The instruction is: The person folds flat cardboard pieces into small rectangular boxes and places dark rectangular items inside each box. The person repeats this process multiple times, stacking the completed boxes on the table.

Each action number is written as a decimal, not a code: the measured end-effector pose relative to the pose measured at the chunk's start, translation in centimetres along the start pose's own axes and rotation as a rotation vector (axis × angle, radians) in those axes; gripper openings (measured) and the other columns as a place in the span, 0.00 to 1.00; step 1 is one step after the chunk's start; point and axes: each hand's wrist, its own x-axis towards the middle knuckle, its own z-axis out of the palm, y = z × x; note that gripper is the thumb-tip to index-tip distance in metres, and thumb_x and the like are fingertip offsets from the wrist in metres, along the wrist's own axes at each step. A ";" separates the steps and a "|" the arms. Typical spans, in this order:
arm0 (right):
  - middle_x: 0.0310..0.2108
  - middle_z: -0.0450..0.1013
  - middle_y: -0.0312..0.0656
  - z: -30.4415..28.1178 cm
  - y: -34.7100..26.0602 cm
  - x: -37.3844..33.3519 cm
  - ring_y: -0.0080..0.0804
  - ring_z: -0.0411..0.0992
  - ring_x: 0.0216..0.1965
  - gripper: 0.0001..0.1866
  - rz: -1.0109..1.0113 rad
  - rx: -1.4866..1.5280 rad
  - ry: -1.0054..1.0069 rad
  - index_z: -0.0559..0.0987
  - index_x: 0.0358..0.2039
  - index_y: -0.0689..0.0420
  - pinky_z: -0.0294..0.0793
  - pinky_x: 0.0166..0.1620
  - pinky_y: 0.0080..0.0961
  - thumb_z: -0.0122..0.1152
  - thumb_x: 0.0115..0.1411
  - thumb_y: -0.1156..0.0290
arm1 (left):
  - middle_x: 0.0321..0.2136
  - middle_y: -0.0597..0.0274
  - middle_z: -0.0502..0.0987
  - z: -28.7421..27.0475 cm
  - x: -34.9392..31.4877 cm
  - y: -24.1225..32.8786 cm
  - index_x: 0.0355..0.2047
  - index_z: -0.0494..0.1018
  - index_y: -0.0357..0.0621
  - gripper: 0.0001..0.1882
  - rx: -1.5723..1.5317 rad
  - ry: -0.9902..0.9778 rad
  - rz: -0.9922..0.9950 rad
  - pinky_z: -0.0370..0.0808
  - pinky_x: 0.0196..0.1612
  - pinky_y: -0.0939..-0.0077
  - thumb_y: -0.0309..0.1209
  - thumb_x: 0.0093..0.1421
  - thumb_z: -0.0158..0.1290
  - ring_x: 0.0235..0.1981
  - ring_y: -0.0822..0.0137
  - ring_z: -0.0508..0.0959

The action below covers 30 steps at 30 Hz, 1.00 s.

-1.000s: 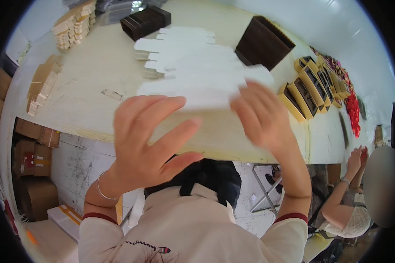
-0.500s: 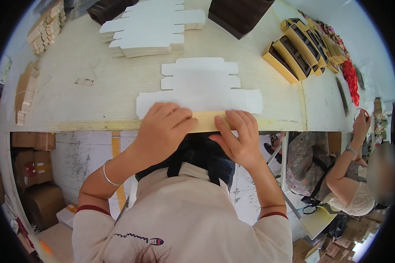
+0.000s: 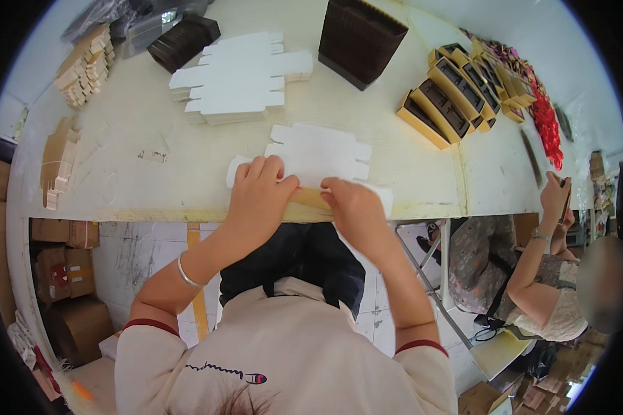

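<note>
A flat, die-cut white carton blank (image 3: 318,153) lies at the table's front edge, its tabbed far end turned away from me. Along its near side a gold-yellow panel (image 3: 311,198) shows between my two hands. My left hand (image 3: 259,197) is closed on the blank's near edge, fingers curled over the left part. My right hand (image 3: 356,211) grips the same edge on the right, thumb and fingers bent together. The fingertips partly cover the fold line.
Beyond the blank stands a stack of white carton blanks (image 3: 239,76). Dark brown inserts (image 3: 361,41) are piled behind. Gold boxes (image 3: 444,107) with dark inserts sit at the right, near red ribbon (image 3: 548,131). Bundled cardboard strips (image 3: 61,159) line the left. A co-worker (image 3: 543,277) sits at right.
The blank has tilted, and its near edge is lifted and bent. My right hand has moved left, closer to my left hand, with its fingers more curled. The view has shifted slightly.
</note>
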 end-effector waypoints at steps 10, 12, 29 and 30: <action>0.33 0.74 0.52 2.6 -5.6 -2.6 0.48 0.75 0.34 0.25 0.236 0.543 -0.018 0.64 0.57 0.64 0.74 0.38 0.34 0.55 0.59 0.81 | 0.31 0.58 0.72 -1.9 -2.8 0.8 0.59 0.62 0.42 0.32 -0.307 0.112 -0.430 0.71 0.34 0.65 0.39 0.57 0.57 0.33 0.56 0.73; 0.40 0.74 0.54 2.0 -6.4 -2.4 0.48 0.75 0.39 0.27 0.203 0.916 -0.134 0.61 0.60 0.63 0.74 0.43 0.32 0.54 0.59 0.81 | 0.31 0.57 0.74 -1.6 -2.7 0.8 0.62 0.57 0.43 0.34 -0.397 0.066 -0.448 0.72 0.33 0.65 0.35 0.57 0.56 0.30 0.55 0.75; 0.28 0.71 0.42 -0.2 0.1 -2.7 0.45 0.70 0.33 0.09 0.104 0.192 0.031 0.76 0.31 0.59 0.67 0.34 0.37 0.63 0.46 0.79 | 0.33 0.62 0.75 0.9 6.5 -3.9 0.36 0.75 0.45 0.09 -0.368 -0.300 0.095 0.71 0.38 0.65 0.21 0.54 0.51 0.35 0.57 0.75; 0.28 0.71 0.42 -0.3 0.0 -2.1 0.44 0.70 0.33 0.09 0.214 0.205 -0.009 0.76 0.31 0.59 0.68 0.35 0.37 0.63 0.46 0.79 | 0.33 0.62 0.74 0.1 6.3 -3.4 0.35 0.74 0.44 0.08 -0.405 -0.309 0.029 0.71 0.37 0.65 0.21 0.55 0.51 0.35 0.57 0.75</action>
